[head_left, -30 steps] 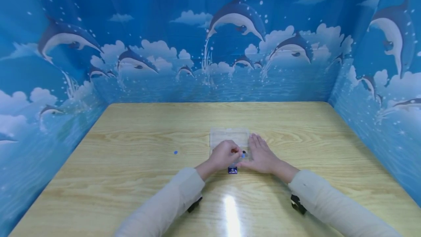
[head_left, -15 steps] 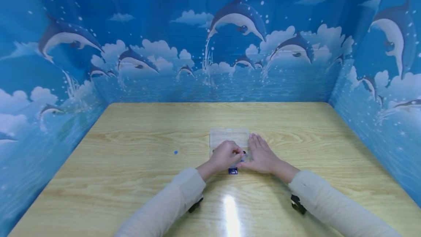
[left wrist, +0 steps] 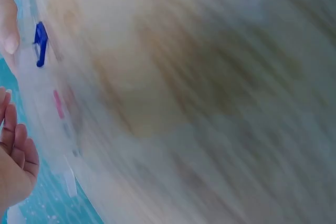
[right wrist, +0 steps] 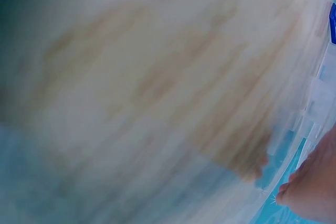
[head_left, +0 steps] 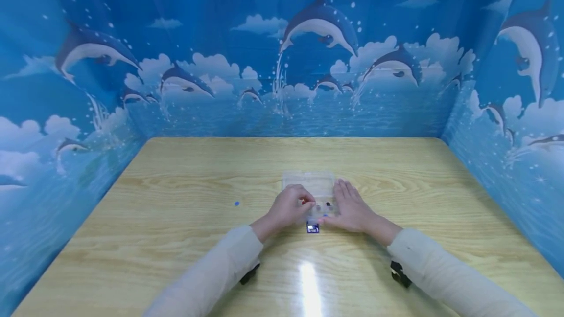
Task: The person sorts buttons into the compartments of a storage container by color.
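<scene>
In the head view a clear plastic box [head_left: 308, 180] stands with its lid folded back, a blue latch [head_left: 313, 227] at its front edge. Inside lie a small blue piece [head_left: 325, 215], a black piece [head_left: 328, 204] and a greyish piece [head_left: 318, 207]. My left hand [head_left: 286, 207] hovers over the box's left part, fingers loosely bent; nothing shows between them. My right hand [head_left: 352, 209] rests along the box's right side with straight fingers, thumb near the front edge. Through the box wall a pink piece [left wrist: 58, 104] shows in the left wrist view.
A small blue disc [head_left: 236, 203] lies on the wooden table [head_left: 185, 175], left of the box. Dolphin-printed curtains [head_left: 211, 38] enclose the table's back and sides. Both wrist views show mostly blurred tabletop.
The blue piece has left my left fingertips and lies lower in the box. My left hand has shifted left, uncovering more of the box. The right hand stays put.
</scene>
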Available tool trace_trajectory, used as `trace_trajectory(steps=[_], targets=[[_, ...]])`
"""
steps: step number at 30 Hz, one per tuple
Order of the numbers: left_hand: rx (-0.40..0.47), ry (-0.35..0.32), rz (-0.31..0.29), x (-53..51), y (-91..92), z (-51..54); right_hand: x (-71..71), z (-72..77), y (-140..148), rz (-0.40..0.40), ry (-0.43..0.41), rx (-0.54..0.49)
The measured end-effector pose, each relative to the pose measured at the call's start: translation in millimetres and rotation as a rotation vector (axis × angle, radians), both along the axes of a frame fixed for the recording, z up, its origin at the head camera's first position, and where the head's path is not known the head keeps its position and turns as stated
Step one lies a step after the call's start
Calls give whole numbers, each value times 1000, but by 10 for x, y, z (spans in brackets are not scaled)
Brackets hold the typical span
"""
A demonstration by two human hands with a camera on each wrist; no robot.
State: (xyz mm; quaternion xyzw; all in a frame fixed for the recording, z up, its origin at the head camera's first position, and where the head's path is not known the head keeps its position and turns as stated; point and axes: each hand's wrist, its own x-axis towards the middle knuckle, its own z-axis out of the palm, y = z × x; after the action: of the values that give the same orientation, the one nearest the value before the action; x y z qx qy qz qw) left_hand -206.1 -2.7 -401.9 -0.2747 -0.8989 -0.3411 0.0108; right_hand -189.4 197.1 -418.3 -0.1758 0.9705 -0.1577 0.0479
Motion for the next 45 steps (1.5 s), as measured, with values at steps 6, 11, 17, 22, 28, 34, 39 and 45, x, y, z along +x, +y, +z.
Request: trace_trajectory(steps=[6,11,17,22,28,34,39,45], targets=[[4,2,21,-13,-109,-1,-9,-5,4,3,16,0],[15,-4,29,7,-174,5,-1,-14,3,-1,20,0],[9,26,16,-6,-236,-22,-8,-33,7,-3,21,-5],[-14,13,16,-4,-264,-11,2,-21,3,-4,14,-5],[-6,2,19,-9,-319,-17,5,-12,1,-8,4,0],[8,-3,40,-6,-388,-8,1,-15,1,-7,7,-2],[-3,13,56,-6,-454,-18,4,-10,-4,-2,13,-4],[33,3,53,-9,-518,-24,8,-2,-6,-3,6,-5]])
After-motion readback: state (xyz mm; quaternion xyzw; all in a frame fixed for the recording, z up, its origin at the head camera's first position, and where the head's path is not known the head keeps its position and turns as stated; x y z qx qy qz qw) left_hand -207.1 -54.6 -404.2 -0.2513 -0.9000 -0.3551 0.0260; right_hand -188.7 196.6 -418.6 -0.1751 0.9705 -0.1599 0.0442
